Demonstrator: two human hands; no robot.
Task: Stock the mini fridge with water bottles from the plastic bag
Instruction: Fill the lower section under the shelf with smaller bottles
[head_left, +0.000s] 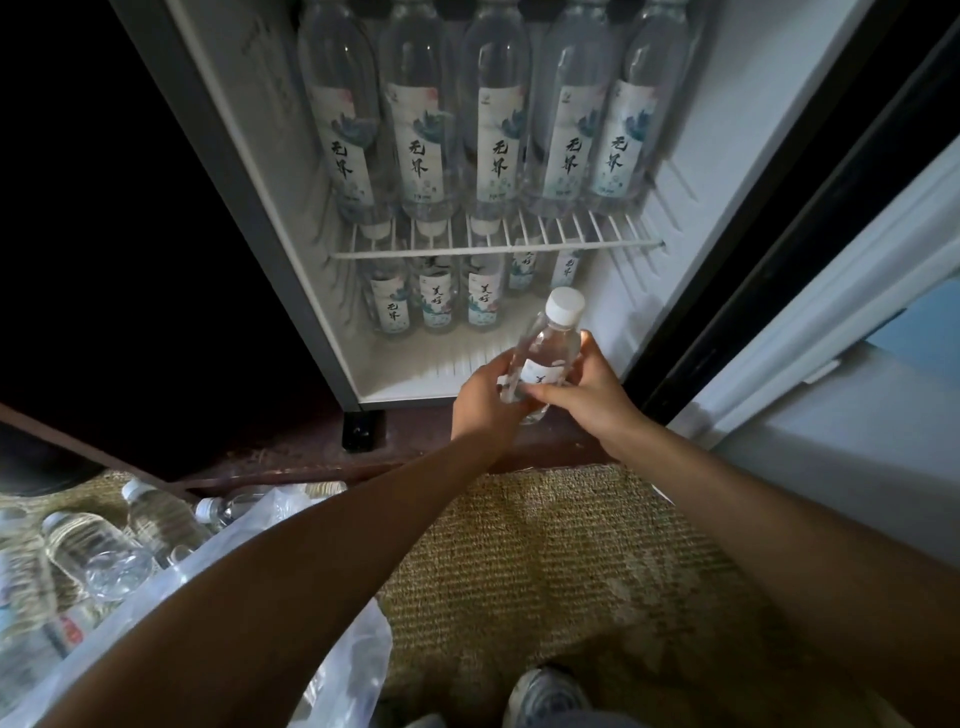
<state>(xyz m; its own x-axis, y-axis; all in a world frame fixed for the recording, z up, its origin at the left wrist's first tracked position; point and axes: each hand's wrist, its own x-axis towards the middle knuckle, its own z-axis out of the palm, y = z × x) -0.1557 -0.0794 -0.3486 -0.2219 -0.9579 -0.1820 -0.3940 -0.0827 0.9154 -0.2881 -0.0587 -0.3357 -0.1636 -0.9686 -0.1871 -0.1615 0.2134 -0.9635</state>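
Below the wire shelf (493, 250), left hand (483, 405) and right hand (592, 400), grip tight, hold one water bottle (553, 340) before stocked bottles (436, 306).

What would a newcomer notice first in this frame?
First, the clear plastic water bottle with a white cap, held by both the left hand and the right hand in front of the lower compartment of the open white mini fridge. Above it, a row of five labelled clear bottles fills the white wire shelf. At lower left, a clear plastic bag with more bottles lies on the woven mat.
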